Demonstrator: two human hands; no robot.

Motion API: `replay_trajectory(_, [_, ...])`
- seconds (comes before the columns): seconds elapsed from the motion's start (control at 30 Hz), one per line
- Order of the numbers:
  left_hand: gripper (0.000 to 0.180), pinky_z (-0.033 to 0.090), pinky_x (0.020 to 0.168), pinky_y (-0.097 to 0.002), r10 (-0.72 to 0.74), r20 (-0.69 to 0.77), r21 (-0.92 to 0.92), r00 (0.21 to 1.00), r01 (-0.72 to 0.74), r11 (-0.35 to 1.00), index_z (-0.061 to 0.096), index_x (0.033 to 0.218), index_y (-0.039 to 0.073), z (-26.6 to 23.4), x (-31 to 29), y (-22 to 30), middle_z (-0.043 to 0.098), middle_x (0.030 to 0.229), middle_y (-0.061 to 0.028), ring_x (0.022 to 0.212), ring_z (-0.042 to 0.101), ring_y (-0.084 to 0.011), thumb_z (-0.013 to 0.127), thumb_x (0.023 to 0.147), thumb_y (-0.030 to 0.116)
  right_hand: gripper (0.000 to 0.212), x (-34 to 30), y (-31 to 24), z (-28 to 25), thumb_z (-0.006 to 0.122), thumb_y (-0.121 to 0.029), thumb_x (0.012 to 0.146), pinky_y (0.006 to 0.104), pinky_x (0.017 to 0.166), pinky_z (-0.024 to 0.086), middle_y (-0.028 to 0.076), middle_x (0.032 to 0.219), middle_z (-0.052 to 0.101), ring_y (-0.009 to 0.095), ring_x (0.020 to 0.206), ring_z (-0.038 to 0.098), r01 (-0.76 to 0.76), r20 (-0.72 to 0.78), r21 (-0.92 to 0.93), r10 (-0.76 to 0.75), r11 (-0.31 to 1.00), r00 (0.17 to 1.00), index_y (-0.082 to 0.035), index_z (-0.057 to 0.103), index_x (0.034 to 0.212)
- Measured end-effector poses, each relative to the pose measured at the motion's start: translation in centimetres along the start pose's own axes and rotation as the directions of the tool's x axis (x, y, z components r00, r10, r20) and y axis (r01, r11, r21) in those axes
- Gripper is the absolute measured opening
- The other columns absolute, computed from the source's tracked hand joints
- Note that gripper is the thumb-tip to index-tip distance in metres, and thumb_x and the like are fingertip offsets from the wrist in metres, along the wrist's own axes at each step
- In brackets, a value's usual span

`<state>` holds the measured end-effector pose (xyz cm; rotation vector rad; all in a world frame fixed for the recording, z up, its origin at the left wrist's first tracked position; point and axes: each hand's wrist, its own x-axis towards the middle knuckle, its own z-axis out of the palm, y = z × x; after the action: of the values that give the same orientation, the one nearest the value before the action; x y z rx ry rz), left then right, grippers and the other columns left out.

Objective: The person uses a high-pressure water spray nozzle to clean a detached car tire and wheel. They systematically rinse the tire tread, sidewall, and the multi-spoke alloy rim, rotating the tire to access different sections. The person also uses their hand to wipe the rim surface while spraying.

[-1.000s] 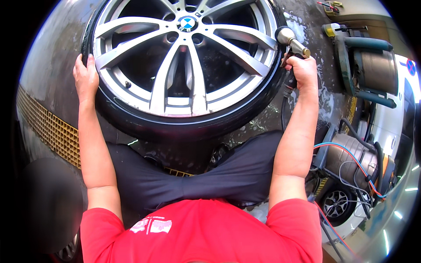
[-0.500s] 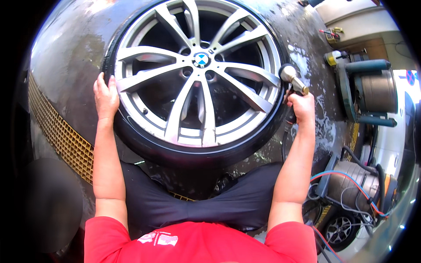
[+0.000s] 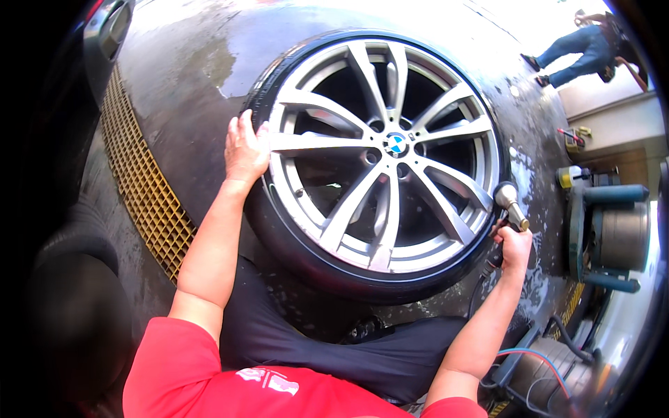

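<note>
Head cam: wheel (image 3: 396, 144), silver spokes & blk tyre (image 3: 334, 279), sits approx. mid-view, spoked face up to cam. L hand (image 3: 247, 148) open, fingers spread on tyre's edge betw. wheel's 9 & 10 o'clock. R hand (image 3: 514, 247), approx. 4 o'clock, grips metal tool (image 3: 514, 209), round head at tyre's edge; contact can't tell. Blk hose (image 3: 475, 296) hangs below. Yellow floor grate (image 3: 146, 188) at view's 9 o'clock; person in jeans (image 3: 578, 52), 2 o'clock.

I'm counting one big silver wheel (image 3: 395, 144) with ten spokes (image 3: 320, 142), and I'm spotting the worker's two hands (image 3: 246, 152), one shiny tool (image 3: 513, 205), one red shirt (image 3: 182, 366) and one pair of blue jeans (image 3: 591, 53).
</note>
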<state>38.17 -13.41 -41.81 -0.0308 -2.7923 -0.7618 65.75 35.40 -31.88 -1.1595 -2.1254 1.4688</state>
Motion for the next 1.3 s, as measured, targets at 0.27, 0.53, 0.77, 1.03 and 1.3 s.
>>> replay_trajectory(0.27, [0.059, 0.037, 0.108, -0.0516, -0.057, 0.054, -0.019, 0.997, 0.058, 0.998, 0.04, 0.144, 0.009, -0.8, -0.3, 1.0, 0.039, 0.146, -0.0249, 0.133, 0.041, -0.0427, 0.055, 0.097, 0.04, 0.023, 0.0, -0.4, -0.1, 0.054, 0.009, 0.07, 0.025, 0.051, 0.044, 0.01, 0.074, 0.063, 0.015, 0.056, 0.056, -0.007, -0.001, -0.01, 0.007, 1.0, 1.0, 0.009, 0.062, 0.091])
replay_trajectory(0.53, [0.058, 0.036, 0.108, -0.0516, -0.078, 0.073, -0.017, 0.994, 0.08, 0.997, 0.039, 0.145, 0.008, -1.2, -0.3, 1.3, 0.038, 0.145, -0.0251, 0.133, 0.041, -0.0423, 0.052, 0.098, 0.04, 0.024, -0.3, -0.9, 0.3, 0.052, 0.009, 0.07, 0.0253, 0.05, 0.043, 0.011, 0.074, 0.063, 0.015, 0.054, 0.053, -0.004, -0.01, 0.013, 0.005, 1.0, 1.0, 0.011, 0.062, 0.091])
replay_trajectory(0.77, [0.051, 0.037, 0.106, -0.0527, -0.061, 0.049, -0.019, 0.997, 0.062, 0.998, 0.042, 0.143, 0.009, -0.7, -0.2, 0.7, 0.041, 0.143, -0.0246, 0.132, 0.042, -0.0424, 0.049, 0.1, 0.035, 0.025, -0.1, -0.5, 0.1, 0.052, 0.008, 0.07, 0.0249, 0.05, 0.043, 0.013, 0.075, 0.062, 0.015, 0.054, 0.053, -0.023, 0.01, 0.036, 0.023, 0.999, 1.0, 0.011, 0.061, 0.093])
replay_trajectory(1.03, [0.046, 0.039, 0.104, -0.0534, -0.004, -0.005, -0.063, 1.0, 0.004, 0.998, 0.046, 0.14, 0.009, -0.1, 0.0, -0.2, 0.044, 0.141, -0.0242, 0.128, 0.047, -0.0427, 0.049, 0.1, 0.031, 0.024, 0.1, -0.4, 0.0, 0.054, 0.008, 0.071, 0.0266, 0.052, 0.043, 0.011, 0.073, 0.063, 0.014, 0.055, 0.054, -0.04, 0.008, 0.011, 0.04, 0.999, 0.999, 0.01, 0.063, 0.093])
replay_trajectory(1.3, [0.045, 0.04, 0.104, -0.0522, 0.012, -0.025, -0.058, 1.0, -0.013, 0.998, 0.046, 0.14, 0.009, 0.2, 0.0, -0.4, 0.046, 0.138, -0.0228, 0.127, 0.047, -0.042, 0.049, 0.1, 0.03, 0.022, 0.6, 0.2, -0.4, 0.056, 0.008, 0.073, 0.0254, 0.053, 0.043, 0.01, 0.076, 0.064, 0.014, 0.057, 0.055, -0.035, 0.02, 0.02, 0.035, 0.999, 0.999, 0.009, 0.064, 0.094])
